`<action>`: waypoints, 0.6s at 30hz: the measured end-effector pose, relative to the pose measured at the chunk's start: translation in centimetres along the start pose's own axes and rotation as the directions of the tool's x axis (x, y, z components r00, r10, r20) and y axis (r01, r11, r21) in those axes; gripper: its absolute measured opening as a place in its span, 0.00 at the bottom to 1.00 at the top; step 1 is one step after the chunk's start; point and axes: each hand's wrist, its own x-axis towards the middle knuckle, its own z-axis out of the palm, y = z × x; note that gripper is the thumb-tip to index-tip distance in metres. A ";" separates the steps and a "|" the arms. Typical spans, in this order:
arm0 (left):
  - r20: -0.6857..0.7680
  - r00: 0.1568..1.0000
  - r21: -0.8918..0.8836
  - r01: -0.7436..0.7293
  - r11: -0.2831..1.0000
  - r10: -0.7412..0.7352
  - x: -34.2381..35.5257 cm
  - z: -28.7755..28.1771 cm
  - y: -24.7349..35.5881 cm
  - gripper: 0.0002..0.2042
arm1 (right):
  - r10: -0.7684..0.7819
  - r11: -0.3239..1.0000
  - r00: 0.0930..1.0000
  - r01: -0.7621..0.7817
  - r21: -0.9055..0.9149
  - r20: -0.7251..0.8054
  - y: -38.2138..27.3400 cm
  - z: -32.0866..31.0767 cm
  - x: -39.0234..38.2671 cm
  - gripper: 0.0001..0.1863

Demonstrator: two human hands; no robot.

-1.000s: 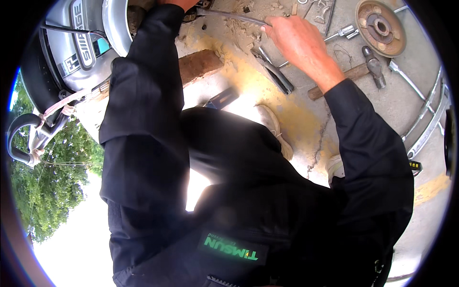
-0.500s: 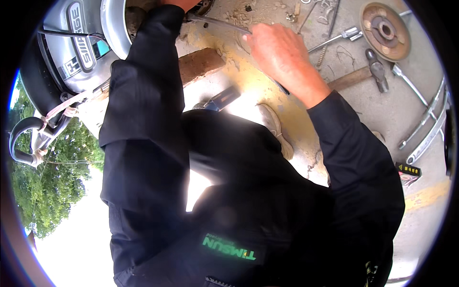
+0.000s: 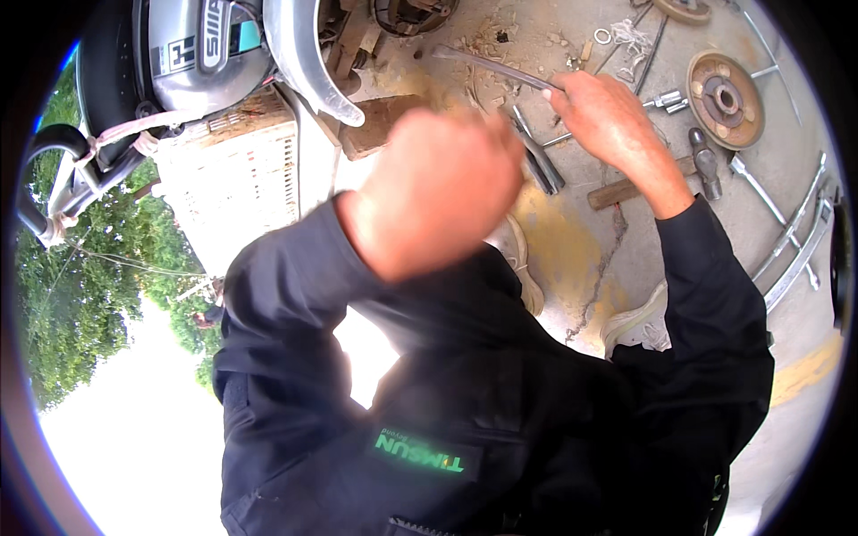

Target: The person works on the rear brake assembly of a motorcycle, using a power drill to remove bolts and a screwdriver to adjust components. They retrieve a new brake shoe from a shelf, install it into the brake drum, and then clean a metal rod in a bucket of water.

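My right hand (image 3: 603, 116) is closed around one end of a long metal pry bar (image 3: 496, 64). The bar's flattened far end points left, over the dirt-strewn floor. In front of my body my left hand (image 3: 438, 192) is raised, smeared by motion, and its fingers cannot be made out clearly. Between the two hands, a tool with two dark handles (image 3: 539, 161) lies on the floor, perhaps pliers. A hammer (image 3: 704, 165) with a wooden handle rests below my right hand, partly behind the wrist. Beyond the bar's tip is a dark round hub (image 3: 414, 13), cut off by the view's edge.
A silver motorcycle part (image 3: 206, 40) and a curved fender (image 3: 313, 62) stand at the upper left, above a pale slatted crate (image 3: 246, 161). A brick (image 3: 384, 125) lies near the fender. Rightward are a rusty round disc (image 3: 726, 100), a socket wrench (image 3: 668, 101) and long metal levers (image 3: 795, 241).
My left hand has come back from the hub area toward my body. My right hand has moved rightward with the pry bar, whose tip is now farther from the hub. The view has shifted.
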 end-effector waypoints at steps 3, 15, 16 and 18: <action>0.008 0.991 -0.211 -0.126 0.969 0.131 -4.8 4.1 7.5 0.07 | -0.030 0.999 0.998 0.029 -0.020 -0.054 -0.4 0.8 0.0 0.17; -0.110 0.960 -0.305 -0.278 0.911 0.257 -5.2 8.6 7.3 0.06 | 0.076 0.996 0.984 -0.068 0.058 -0.163 -4.4 3.3 0.5 0.19; -0.117 0.957 -0.319 -0.291 0.902 0.267 -5.2 8.8 7.2 0.06 | 0.097 0.995 0.985 -0.091 0.047 -0.143 -4.9 3.3 0.9 0.19; -0.111 0.951 -0.338 -0.310 0.889 0.289 -5.0 9.2 7.2 0.06 | 0.138 0.990 0.985 -0.137 0.024 -0.105 -5.6 3.5 1.6 0.19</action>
